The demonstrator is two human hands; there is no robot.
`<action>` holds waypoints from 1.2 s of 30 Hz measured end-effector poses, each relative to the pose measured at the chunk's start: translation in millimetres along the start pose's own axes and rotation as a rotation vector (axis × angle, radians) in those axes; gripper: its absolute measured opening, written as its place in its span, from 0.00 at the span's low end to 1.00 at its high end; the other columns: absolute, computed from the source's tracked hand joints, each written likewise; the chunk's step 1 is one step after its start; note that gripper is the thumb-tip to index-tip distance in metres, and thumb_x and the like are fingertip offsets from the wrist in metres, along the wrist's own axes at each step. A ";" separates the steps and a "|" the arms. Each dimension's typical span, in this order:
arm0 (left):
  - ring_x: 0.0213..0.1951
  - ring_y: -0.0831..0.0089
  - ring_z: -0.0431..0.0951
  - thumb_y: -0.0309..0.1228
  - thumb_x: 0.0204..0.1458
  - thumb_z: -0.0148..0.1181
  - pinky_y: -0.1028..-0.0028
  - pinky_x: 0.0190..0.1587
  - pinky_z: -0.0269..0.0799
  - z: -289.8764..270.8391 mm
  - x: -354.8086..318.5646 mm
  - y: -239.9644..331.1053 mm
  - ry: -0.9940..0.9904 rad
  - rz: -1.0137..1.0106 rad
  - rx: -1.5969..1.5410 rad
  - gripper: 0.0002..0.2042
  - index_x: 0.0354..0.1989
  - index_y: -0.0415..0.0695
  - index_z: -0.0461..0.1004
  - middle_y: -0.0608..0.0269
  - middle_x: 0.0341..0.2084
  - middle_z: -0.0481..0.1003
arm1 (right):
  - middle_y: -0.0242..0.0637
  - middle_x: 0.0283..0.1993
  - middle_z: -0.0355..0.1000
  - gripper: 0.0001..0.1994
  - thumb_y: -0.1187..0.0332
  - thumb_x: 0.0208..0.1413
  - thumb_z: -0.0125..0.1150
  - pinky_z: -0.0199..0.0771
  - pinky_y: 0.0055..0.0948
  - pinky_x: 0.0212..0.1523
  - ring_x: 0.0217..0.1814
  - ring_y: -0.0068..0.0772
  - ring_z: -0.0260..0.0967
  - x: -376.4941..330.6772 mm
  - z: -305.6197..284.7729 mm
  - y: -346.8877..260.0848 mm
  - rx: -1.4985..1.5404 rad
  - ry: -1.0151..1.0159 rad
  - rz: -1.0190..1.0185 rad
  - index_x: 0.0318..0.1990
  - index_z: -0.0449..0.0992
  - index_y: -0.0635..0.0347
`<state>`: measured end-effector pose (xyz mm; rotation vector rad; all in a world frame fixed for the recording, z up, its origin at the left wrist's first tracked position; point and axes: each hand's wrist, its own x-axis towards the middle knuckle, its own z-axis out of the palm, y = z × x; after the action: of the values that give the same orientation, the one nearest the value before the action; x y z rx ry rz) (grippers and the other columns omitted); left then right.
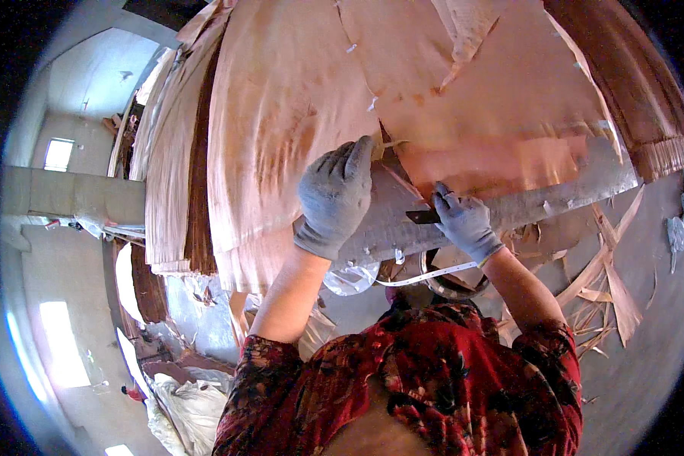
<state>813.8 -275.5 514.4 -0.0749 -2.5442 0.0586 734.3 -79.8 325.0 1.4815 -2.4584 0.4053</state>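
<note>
Wood veneer in pale, rust-streaked sheets (281,114) covers most of the head view, stacked on a bench whose grey front edge (570,190) runs from lower left up to the right. The left hand (334,197), in a grey glove, lies flat with fingers together across the edge of the top sheet, pressing it down where a ragged seam meets a smaller orange-pink veneer piece (494,163). The right hand (463,220), also gloved in grey, is closed around a small dark blade (422,216), whose tip points left along the bench edge, just beside the left hand's wrist. The two hands are near each other but not touching.

Below the bench edge a white tape strip (433,273) hangs in a loop in front of the person's red flowered shirt (433,380). To the right, the concrete floor (653,319) holds scattered veneer offcuts (608,289), with bare floor beyond them. A darker brown stack (646,91) curves along the far right rim. To the left, sheet edges overhang in layers above a grey floor, with open room reaching to a pale wall with windows (57,152)
</note>
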 end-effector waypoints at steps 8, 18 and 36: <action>0.27 0.61 0.76 0.24 0.45 0.52 0.66 0.29 0.70 -1.5 5.3 -5.6 0.046 -0.028 0.013 0.15 0.43 0.43 0.72 0.55 0.29 0.76 | 0.34 0.44 0.71 0.23 0.58 0.41 0.64 0.72 0.35 0.35 0.34 0.39 0.72 -18.7 -28.6 22.5 0.353 0.039 0.350 0.46 0.70 0.54; 0.27 0.62 0.76 0.27 0.53 0.48 0.68 0.31 0.70 -16.6 19.3 -22.4 0.142 -0.322 -0.066 0.12 0.44 0.43 0.74 0.55 0.31 0.77 | 0.23 0.18 0.60 0.09 0.66 0.50 0.59 0.56 0.19 0.16 0.15 0.18 0.55 -48.1 -47.8 58.7 1.621 0.955 1.623 0.36 0.72 0.59; 0.21 0.62 0.73 0.27 0.54 0.47 0.71 0.26 0.68 -26.9 -17.8 -32.6 0.129 -0.596 -0.157 0.11 0.41 0.38 0.74 0.50 0.30 0.76 | 0.25 0.24 0.58 0.10 0.58 0.48 0.57 0.61 0.24 0.27 0.26 0.25 0.55 -80.3 -13.3 269.4 1.658 1.030 1.226 0.29 0.69 0.53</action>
<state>842.3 -308.4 528.6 0.5960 -2.3374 -0.3655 532.6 111.3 279.9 -0.5682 -1.4144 2.7652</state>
